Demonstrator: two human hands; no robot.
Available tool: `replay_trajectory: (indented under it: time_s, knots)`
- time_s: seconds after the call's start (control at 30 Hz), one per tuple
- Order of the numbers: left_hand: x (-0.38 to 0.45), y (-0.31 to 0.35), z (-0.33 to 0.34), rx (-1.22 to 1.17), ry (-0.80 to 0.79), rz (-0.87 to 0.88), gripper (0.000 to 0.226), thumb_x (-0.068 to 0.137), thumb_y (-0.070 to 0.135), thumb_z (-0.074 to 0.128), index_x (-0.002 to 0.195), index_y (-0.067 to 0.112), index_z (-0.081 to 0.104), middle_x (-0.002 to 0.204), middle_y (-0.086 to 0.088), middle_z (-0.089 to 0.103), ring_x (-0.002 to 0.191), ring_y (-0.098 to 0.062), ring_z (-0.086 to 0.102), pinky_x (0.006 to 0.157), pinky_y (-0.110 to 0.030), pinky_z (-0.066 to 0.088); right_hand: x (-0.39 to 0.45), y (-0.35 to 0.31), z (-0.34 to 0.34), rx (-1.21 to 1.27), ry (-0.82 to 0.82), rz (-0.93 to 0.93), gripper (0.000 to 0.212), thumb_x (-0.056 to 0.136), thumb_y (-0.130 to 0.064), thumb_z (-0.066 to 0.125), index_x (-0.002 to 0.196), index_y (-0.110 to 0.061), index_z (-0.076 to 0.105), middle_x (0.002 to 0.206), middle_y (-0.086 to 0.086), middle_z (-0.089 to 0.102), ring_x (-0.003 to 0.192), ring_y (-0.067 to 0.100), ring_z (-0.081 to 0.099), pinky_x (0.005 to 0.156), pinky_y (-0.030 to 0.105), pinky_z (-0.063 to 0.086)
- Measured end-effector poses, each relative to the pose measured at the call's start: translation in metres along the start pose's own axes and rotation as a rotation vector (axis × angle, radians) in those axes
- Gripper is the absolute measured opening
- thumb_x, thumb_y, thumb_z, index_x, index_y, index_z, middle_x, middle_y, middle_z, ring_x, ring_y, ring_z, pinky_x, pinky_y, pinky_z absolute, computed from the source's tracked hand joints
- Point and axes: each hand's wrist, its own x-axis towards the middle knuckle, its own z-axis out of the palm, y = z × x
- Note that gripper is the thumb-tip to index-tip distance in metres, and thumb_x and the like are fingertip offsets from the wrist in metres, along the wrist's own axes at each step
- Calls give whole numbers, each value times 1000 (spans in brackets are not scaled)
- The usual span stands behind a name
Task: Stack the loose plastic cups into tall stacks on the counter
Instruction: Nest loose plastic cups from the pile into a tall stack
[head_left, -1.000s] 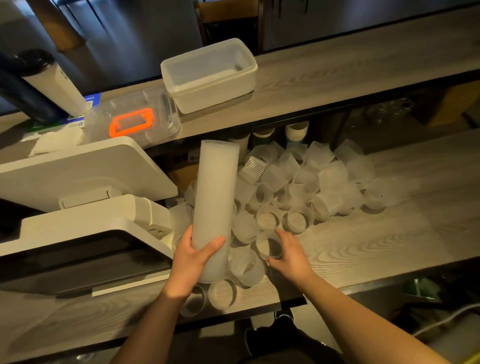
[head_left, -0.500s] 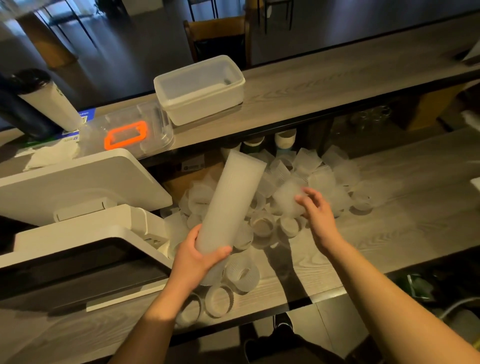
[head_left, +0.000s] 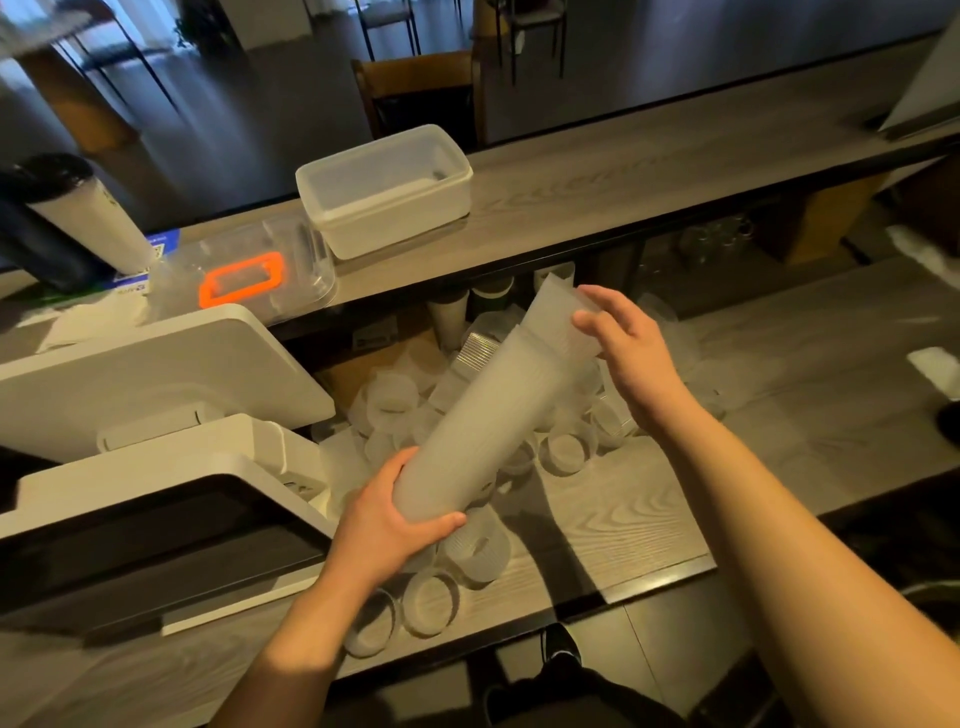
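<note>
Counter (head_left: 649, 525): tilted stack (head_left: 483, 415) between both hands' fingers (head_left: 589, 325).

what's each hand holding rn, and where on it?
Left hand grips the cup stack round its lower end. Right hand holds a single cup by its side, at the stack's top.

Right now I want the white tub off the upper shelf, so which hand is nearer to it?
Right. The right hand holds a cup at the stack's top end, just below the white tub; the left hand grips the stack's base, farther down.
</note>
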Motion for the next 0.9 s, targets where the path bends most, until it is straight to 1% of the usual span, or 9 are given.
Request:
replay_trajectory:
  time_s: [0.17, 0.27, 0.37, 0.43, 0.5, 0.57, 0.63, 0.77, 0.9]
  knots:
    - [0, 0, -1, 40, 6, 19, 83, 56, 58, 87, 127, 49, 44, 114, 22, 55, 101, -2, 54, 78, -24, 45, -10, 4, 0, 29, -28, 32, 41, 98, -34, 57, 136, -22, 53, 130, -3, 55, 115, 7, 53, 80, 20, 43]
    - [2, 1, 1, 37, -10, 19, 84, 57, 59, 87, 128, 49, 43, 114, 23, 53, 101, -1, 53, 79, -24, 46, -20, 12, 9, 24, -149, 64, 56, 89, -52, 52, 137, -24, 51, 124, -13, 54, 112, 1, 52, 81, 17, 42]
    - [3, -2, 4, 11, -22, -1, 85, 58, 58, 87, 130, 44, 43, 116, 24, 51, 104, -1, 53, 79, -24, 46, -22, 23, 14, 12, -237, 90, 64, 94, -67, 39, 144, -28, 46, 135, -14, 51, 122, 2, 49, 95, 24, 39]
    - [3, -6, 7, -7, -31, -29, 87, 57, 58, 86, 132, 40, 45, 118, 21, 53, 105, -2, 53, 79, -25, 46, -18, 31, 12, 23, -269, 135, 72, 90, -70, 31, 149, -30, 41, 151, -11, 41, 135, 8, 41, 105, 30, 34]
    - [4, -10, 12, -30, -31, -63, 93, 53, 62, 85, 134, 37, 46, 120, 18, 54, 105, -4, 53, 81, -27, 48, -12, 46, 12, 38, -228, 196, 75, 91, -71, 30, 153, -29, 35, 153, -9, 37, 137, 11, 38, 109, 33, 34]
    - [7, -10, 16, -63, -29, -89, 97, 49, 69, 81, 134, 35, 47, 120, 16, 55, 106, -5, 54, 81, -29, 49, -10, 70, 11, 54, -87, 263, 66, 97, -63, 36, 150, -22, 40, 139, -4, 50, 125, 15, 49, 107, 36, 41]
    - [10, -10, 20, -92, -24, -109, 97, 48, 73, 77, 132, 35, 47, 118, 15, 56, 104, -5, 55, 78, -28, 50, -14, 101, 10, -39, 31, 306, 60, 97, -56, 47, 143, -17, 47, 125, 0, 57, 115, 17, 55, 102, 37, 47]
    - [15, -10, 22, -138, -15, -147, 94, 49, 71, 79, 130, 36, 46, 118, 16, 55, 103, -5, 56, 75, -26, 50, -31, 155, 11, -232, 83, 357, 63, 90, -42, 69, 140, -10, 48, 120, -3, 56, 109, 13, 55, 86, 24, 47]
    - [20, -9, 21, -164, -27, -165, 91, 54, 66, 83, 132, 34, 46, 119, 16, 54, 105, -5, 56, 75, -22, 50, -37, 198, 19, -366, 58, 394, 89, 69, -65, 74, 139, -16, 50, 130, 4, 60, 121, 22, 57, 99, 43, 52]
